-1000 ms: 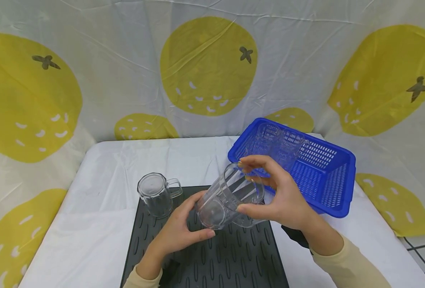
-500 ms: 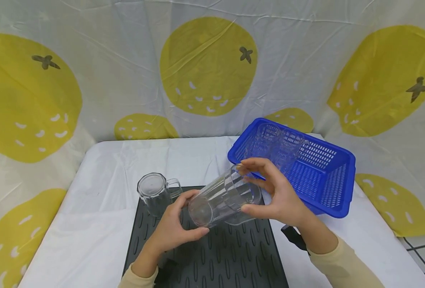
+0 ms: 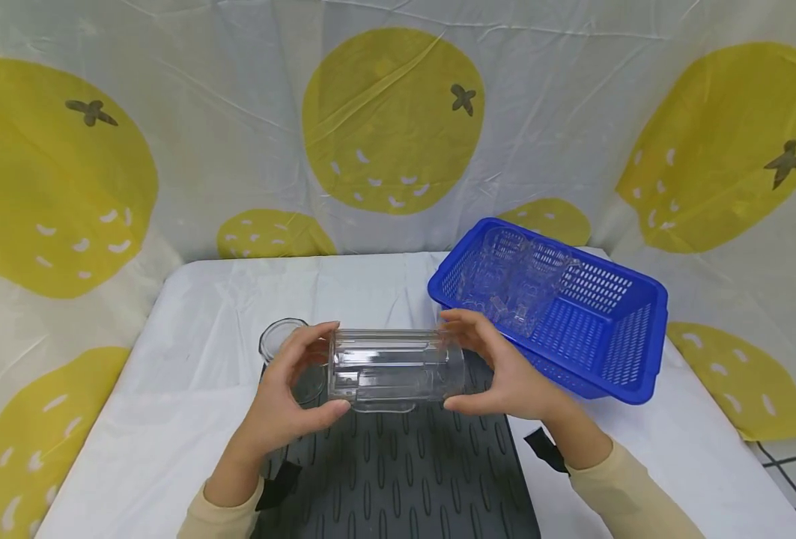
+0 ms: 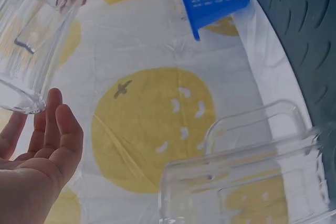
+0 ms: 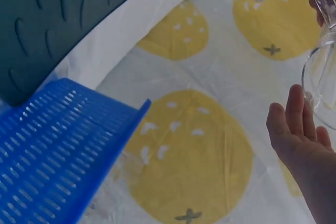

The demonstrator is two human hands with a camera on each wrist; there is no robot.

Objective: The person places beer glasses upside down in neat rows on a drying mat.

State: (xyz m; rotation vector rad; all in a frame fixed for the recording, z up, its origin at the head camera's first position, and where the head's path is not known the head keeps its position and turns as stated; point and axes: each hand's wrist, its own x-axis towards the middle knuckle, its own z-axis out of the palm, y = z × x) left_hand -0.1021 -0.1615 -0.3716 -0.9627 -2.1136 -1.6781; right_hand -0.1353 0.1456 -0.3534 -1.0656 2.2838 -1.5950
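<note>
so on my head feed there's a blue rectangular slotted plastic basket just past the far right corner of the dark grey ribbed rubber mat, and it has clear glassware in it, packed toward its left end. looks like at least two pieces, but they overlap so i can't give you a count. over by the mat's far left corner there's a clear round-rimmed glass vessel, mostly hidden from me by a hand.

the main thing is the clear ridged glass mug, which is up above the far part of the mat, lying on its side pretty much level, with what i take for its handle along the lower edge.

i've got both hands on it, one per end. left hand grips the left end, fingers over the top and thumb underneath. right hand holds the right end the same way, thumb low, fingers high. both forearms come in from the mat's near side, angled inward.
</note>
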